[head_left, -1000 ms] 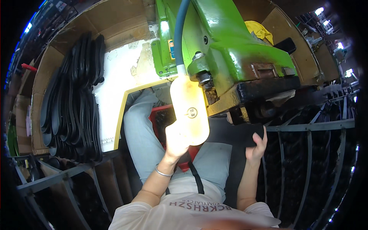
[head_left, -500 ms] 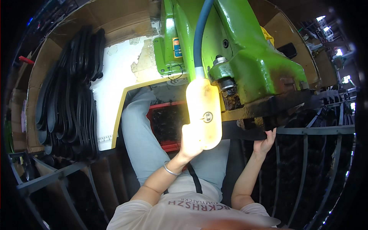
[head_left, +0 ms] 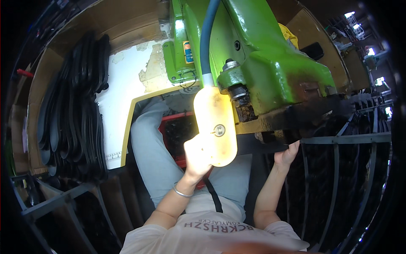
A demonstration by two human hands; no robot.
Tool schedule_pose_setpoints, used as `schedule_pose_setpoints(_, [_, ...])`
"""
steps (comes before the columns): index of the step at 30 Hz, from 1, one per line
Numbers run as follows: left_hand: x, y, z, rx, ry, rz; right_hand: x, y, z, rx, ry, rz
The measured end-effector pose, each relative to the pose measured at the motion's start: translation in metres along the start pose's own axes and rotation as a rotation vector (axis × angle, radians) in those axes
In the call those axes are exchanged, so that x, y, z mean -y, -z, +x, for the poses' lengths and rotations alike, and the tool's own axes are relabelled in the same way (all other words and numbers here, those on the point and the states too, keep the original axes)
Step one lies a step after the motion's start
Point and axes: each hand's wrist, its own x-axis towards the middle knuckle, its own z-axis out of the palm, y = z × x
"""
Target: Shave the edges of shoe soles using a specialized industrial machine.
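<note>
My right hand is closed on the right end of a dark, flat piece, which looks like a black shoe sole. It lies under the head of a green machine, its middle near the dark metal below the head. My left hand, with a bracelet on its wrist, is at the lower left of a bright yellow-white lamp. Glare washes out that hand, and the lamp hides its fingers and whatever they touch. The lamp hangs on a blue-grey flexible neck in front of the machine.
Black shoe soles stand packed on the white tabletop at left, inside a cardboard surround. Metal racks flank me on both sides. A red-framed thing shows beneath the table. A yellow cloth lies behind the machine.
The whole view has shifted slightly, so machine, lamp and soles sit farther left. My left hand stays by the lamp, and my right hand keeps its grip on the dark piece.
</note>
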Motion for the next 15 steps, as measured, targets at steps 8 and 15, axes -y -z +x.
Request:
schedule_pose_setpoints(8, [-0.014, 0.037, -0.001, -0.134, 0.174, -0.063, -0.016, -0.034, -0.012, 0.164, -0.11, 0.072])
schedule_pose_setpoints(15, [-0.018, 0.082, -0.016, -0.192, 0.252, -0.077, -0.033, -0.053, -0.036, 0.246, -0.137, -0.013])
